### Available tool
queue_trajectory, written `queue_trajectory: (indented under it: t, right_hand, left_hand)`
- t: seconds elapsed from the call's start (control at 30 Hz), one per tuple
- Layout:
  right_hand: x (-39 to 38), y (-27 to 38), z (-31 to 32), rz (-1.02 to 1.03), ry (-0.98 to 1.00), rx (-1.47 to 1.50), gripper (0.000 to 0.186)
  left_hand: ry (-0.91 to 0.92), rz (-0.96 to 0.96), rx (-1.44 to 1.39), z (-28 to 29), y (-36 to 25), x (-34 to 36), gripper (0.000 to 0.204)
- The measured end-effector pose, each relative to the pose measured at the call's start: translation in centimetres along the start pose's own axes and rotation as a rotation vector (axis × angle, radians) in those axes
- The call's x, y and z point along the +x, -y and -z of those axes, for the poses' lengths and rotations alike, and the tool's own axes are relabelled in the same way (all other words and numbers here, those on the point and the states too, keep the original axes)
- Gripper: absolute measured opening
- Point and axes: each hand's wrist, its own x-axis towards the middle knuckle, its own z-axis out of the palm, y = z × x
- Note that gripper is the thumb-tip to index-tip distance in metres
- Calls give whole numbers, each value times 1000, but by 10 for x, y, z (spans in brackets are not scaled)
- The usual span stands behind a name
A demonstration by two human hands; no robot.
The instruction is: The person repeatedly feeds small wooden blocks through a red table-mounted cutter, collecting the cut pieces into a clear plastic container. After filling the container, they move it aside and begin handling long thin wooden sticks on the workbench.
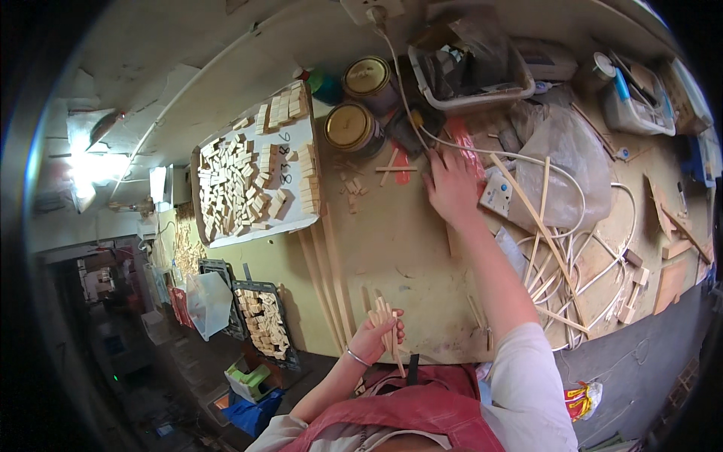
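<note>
My left hand [370,340] is closed round a small bundle of wooden sticks [388,324] at the table's near edge. A bracelet circles that wrist. Farther out, my right hand [452,187] reaches across the table with its fingers stretched forward, next to a red plastic wrapper [468,147] and a dark object [416,129]. Whether the fingertips touch either one I cannot tell. Left of this hand, thin wooden strips [392,167] lie crossed, and small wood offcuts [352,187] are scattered close by.
A shallow white box [301,215] of small wooden blocks stands at the left. Two round cans [350,128] and a plastic bin [482,98] line the back. To the right lie a power strip [495,194], tangled white cable [580,260], a clear plastic bag [565,162] and long wooden strips [538,218].
</note>
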Motion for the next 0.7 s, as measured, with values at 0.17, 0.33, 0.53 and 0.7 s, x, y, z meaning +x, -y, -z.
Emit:
queue_trajectory:
  t: [0.17, 0.33, 0.53, 0.7]
  right_hand:
    - [21, -3, -19, -6, -7, -122, 56]
    - [7, -5, -41, -36, -63, -13, 46]
    - [25, -5, -53, 66, 70, -233, 55]
    - [3, 5, -56, 137, 142, 1, 59]
  left_hand:
    - [-2, -15, -73, 2, 1, -2, 32]
    - [-54, -15, -117, 13, 5, -2, 32]
    - [-76, -42, -147, 22, 11, 0, 31]
    - [-60, -71, -168, 26, 20, -5, 31]
